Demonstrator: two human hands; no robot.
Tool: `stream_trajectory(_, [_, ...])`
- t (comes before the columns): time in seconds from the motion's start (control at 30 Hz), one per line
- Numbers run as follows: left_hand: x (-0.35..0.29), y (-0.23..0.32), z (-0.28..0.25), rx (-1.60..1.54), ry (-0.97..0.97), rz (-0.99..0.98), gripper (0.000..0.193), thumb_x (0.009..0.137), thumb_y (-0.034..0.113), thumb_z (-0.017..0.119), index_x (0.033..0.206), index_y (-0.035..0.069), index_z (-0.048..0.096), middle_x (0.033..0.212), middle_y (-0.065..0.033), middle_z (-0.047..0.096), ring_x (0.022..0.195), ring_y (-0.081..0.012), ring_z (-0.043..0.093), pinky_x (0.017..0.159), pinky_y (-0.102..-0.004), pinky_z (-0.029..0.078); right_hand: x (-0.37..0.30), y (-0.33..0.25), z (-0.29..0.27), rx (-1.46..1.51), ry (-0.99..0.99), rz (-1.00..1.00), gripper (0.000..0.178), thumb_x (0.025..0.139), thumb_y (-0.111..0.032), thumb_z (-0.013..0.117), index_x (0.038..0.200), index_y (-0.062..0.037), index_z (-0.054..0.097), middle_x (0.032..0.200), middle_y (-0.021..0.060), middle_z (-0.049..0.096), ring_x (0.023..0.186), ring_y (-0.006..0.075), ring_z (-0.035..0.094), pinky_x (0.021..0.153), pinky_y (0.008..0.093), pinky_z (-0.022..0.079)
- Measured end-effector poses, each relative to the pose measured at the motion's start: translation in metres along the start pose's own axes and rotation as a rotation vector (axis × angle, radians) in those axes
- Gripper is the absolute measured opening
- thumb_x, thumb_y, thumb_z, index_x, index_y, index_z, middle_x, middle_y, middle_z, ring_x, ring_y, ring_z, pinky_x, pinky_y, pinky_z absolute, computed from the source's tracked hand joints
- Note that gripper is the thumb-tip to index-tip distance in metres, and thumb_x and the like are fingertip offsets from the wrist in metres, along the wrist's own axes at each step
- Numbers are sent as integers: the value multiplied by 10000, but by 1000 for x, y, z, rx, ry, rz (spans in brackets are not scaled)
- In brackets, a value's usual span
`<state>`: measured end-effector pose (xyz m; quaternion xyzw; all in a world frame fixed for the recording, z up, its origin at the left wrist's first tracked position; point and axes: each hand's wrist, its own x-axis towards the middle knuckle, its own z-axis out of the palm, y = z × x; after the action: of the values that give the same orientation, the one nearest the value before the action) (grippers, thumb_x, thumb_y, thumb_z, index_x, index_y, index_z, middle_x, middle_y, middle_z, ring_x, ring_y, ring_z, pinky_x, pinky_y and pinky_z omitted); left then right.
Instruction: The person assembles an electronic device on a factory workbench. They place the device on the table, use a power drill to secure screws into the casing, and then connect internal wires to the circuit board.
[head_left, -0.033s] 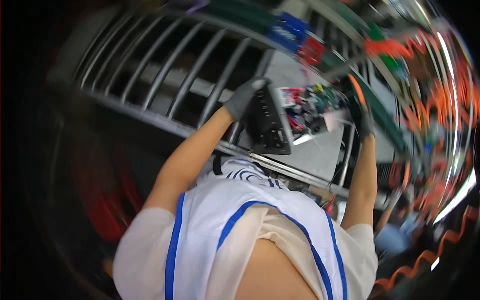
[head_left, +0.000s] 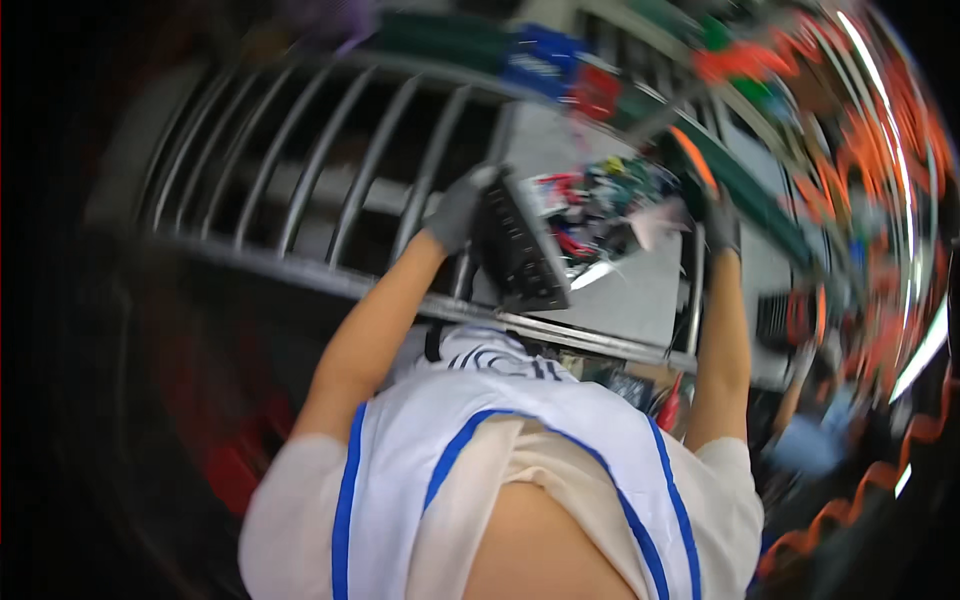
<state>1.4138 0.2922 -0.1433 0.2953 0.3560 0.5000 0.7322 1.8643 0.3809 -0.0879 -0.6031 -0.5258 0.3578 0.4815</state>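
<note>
An opened black device lies between my hands on a light board [head_left: 640, 318] over the rollers. My left hand [head_left: 460, 212], in a grey glove, is closed on the edge of its black panel [head_left: 515, 245], which has rows of slots and openings and stands tilted. Between the two sides sit circuit parts and coloured wires [head_left: 610, 205], red, green and yellow, blurred. At the far right, my right hand [head_left: 720, 222], also gloved in grey, is closed at the dark side part with an orange strip [head_left: 692, 155]. Its fingertips are partly hidden and smeared.
A metal roller conveyor [head_left: 340, 165] runs to the left. Blue [head_left: 540, 62] and red bins [head_left: 595, 92] stand beyond the board. Orange coiled hoses [head_left: 870, 200] hang at right. Another black device with orange trim [head_left: 795, 318] and a person in blue [head_left: 810, 440] are there.
The whole view has swung slightly, so the conveyor, device and bins sit further left in the picture. Both hands stay on the same parts of the device.
</note>
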Motion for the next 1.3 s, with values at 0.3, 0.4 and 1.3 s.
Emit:
stream_trajectory(0.3, [76, 15, -43, 72, -178, -200, 552, 880, 423, 426, 1296, 63, 466, 1286, -110, 502, 1170, -279, 486, 1019, -433, 363, -262, -55, 189, -7, 256, -518, 477, 700, -391, 733, 1008, -87, 532, 932, 112, 514, 865, 302, 539, 711, 393, 443])
stream_trajectory(0.4, [91, 0, -9, 125, -89, -232, 549, 805, 379, 481, 1227, 31, 525, 1215, -137, 557, 1123, -297, 528, 966, -434, 397, -282, -30, 210, -17, 505, -392, 388, 714, -391, 728, 926, -141, 522, 896, 93, 494, 800, 309, 544, 613, 411, 431])
stream_trajectory(1.3, [57, -69, 71, 175, -340, -379, 406, 837, 241, 488, 1115, -44, 564, 1066, -160, 635, 1007, -258, 597, 882, -356, 449, -223, 30, 94, -13, 1243, -293, 121, 734, -148, 576, 697, -34, 588, 670, 128, 572, 620, 303, 575, 579, 384, 444])
